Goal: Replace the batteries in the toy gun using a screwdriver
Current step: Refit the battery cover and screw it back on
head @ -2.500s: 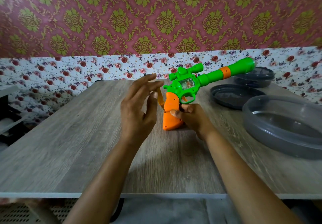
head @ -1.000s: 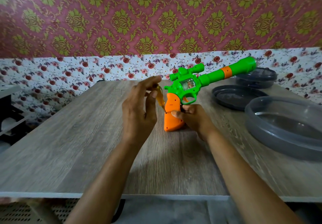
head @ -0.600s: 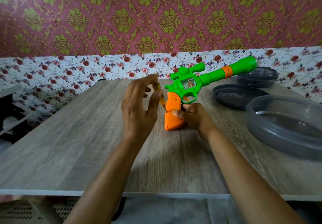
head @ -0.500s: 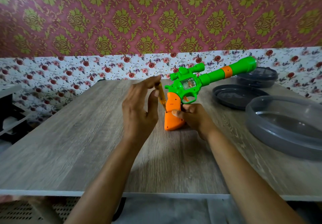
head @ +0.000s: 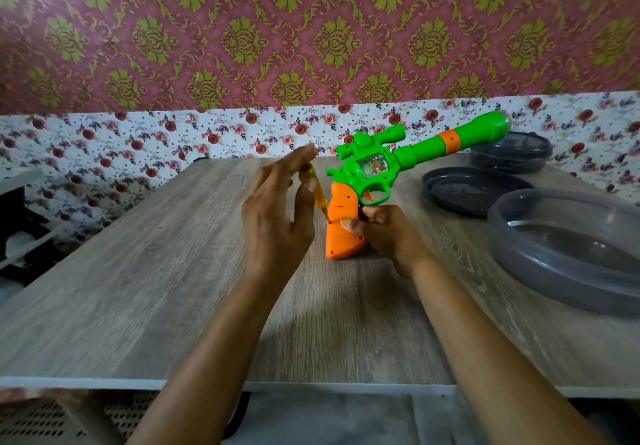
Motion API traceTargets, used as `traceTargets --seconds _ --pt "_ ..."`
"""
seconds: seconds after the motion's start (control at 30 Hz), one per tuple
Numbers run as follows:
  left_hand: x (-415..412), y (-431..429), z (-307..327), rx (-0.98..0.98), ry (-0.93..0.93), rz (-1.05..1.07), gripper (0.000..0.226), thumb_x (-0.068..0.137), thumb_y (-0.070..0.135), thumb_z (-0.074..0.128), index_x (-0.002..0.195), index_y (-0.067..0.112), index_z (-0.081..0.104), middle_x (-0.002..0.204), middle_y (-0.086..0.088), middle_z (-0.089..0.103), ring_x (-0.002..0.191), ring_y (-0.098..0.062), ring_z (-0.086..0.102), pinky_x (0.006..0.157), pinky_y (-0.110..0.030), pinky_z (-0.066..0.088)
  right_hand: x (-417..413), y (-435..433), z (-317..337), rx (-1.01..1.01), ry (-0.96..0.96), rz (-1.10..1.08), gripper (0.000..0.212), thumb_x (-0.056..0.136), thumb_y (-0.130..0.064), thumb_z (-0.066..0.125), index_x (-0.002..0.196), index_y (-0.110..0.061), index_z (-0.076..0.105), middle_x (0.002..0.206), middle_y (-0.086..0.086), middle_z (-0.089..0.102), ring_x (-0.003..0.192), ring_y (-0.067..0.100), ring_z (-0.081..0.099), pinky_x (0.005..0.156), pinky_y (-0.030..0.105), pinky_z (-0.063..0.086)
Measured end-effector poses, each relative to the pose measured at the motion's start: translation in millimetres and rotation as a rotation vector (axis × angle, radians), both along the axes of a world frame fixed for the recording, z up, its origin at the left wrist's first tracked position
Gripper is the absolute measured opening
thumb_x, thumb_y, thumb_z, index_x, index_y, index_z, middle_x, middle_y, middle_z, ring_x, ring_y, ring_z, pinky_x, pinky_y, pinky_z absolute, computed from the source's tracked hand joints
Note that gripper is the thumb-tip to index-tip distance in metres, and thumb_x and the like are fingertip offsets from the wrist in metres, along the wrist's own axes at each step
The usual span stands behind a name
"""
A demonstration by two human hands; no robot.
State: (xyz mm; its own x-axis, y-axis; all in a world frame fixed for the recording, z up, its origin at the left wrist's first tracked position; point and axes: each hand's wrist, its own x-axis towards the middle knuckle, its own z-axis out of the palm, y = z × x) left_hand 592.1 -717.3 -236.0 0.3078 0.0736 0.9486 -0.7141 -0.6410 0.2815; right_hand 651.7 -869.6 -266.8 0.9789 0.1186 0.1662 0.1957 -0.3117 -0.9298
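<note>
so our left hand (head: 277,216) just re-rolled its pinch on the yellow screwdriver (head: 318,196), tip still on the orange grip (head: 341,210). right hand (head: 384,233) keeps clutching the toy gun (head: 412,150); we're probably mid-unscrewing.

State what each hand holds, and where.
Left hand pinches the screwdriver by its yellow handle; right hand grips the toy gun by its orange grip.

The toy gun (head: 419,151) is green with an orange handle (head: 341,236), the screwdriver (head: 317,195) amber, the table (head: 138,271) woodgrain.
</note>
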Motion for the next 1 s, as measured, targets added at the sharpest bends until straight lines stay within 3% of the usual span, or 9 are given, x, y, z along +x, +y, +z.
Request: traceTargets --seconds 0.17,0.33,0.43,0.53,0.63,0.87,1.0 --pt "0.1 -0.7 -0.2 0.035 0.029 0.017 0.031 0.090 0.008 0.050 0.118 0.009 0.063 0.124 0.004 0.056 0.114 -0.015 0.052 0.092 -0.023 0.043 0.6 -0.9 -0.3 -0.012 0.003 0.000 0.023 0.083 -0.019 0.065 0.101 -0.007 0.069 0.104 0.019 0.068 0.101 0.032 0.063 0.090 0.053 0.049" --pt "1.6 -0.5 -1.4 0.019 0.078 -0.017 0.032 0.089 0.021 0.061 0.121 0.016 0.060 0.114 0.006 0.064 0.105 -0.011 0.059 0.081 -0.032 0.052 0.7 -0.7 -0.2 -0.028 -0.015 0.009 0.023 0.083 -0.020 0.065 0.102 -0.008 0.069 0.103 0.018 0.069 0.101 0.031 0.064 0.091 0.052 0.049" --pt "0.9 -2.1 -1.7 -0.003 0.133 -0.011 0.043 0.090 0.030 0.058 0.130 0.026 0.043 0.110 0.000 0.069 0.102 -0.007 0.063 0.081 -0.019 0.051 -0.5 -0.2 0.8 -0.013 -0.003 0.012 0.024 0.084 -0.017 0.064 0.104 -0.005 0.068 0.105 0.020 0.068 0.104 0.032 0.062 0.092 0.053 0.048" --pt "0.4 -2.6 -2.0 -0.021 0.149 -0.005 0.037 0.091 0.023 0.058 0.125 0.015 0.047 0.110 0.003 0.068 0.095 -0.009 0.065 0.079 -0.013 0.048 -0.4 -0.1 0.8 -0.004 0.002 0.021 0.024 0.084 -0.015 0.064 0.105 -0.004 0.067 0.106 0.021 0.067 0.105 0.032 0.062 0.092 0.053 0.048" --pt "0.1 -2.3 -2.1 -0.008 0.162 -0.009 0.027 0.091 0.014 0.052 0.118 0.009 0.053 0.111 0.002 0.066 0.095 -0.013 0.065 0.079 -0.024 0.052 1.2 -0.2 0.3 -0.023 -0.003 0.024 0.024 0.084 -0.016 0.064 0.105 -0.005 0.068 0.106 0.021 0.068 0.103 0.031 0.063 0.092 0.052 0.048" --pt "0.3 -0.9 -1.2 -0.035 0.172 -0.027 0.037 0.091 0.011 0.049 0.128 0.010 0.054 0.116 -0.004 0.064 0.096 -0.016 0.063 0.081 -0.023 0.050 4.7 -0.7 -2.0 -0.039 -0.008 0.014 0.026 0.082 -0.019 0.066 0.101 -0.002 0.068 0.103 0.025 0.067 0.101 0.035 0.063 0.090 0.055 0.048" --pt "-0.5 -2.1 0.0 -0.039 0.148 -0.034 0.042 0.092 0.007 0.053 0.133 0.013 0.044 0.104 0.001 0.068 0.086 -0.001 0.064 0.076 -0.008 0.048 5.1 -0.6 -3.0 -0.051 -0.021 0.015 0.025 0.081 -0.021 0.067 0.099 -0.003 0.069 0.101 0.025 0.068 0.100 0.035 0.064 0.087 0.056 0.049"
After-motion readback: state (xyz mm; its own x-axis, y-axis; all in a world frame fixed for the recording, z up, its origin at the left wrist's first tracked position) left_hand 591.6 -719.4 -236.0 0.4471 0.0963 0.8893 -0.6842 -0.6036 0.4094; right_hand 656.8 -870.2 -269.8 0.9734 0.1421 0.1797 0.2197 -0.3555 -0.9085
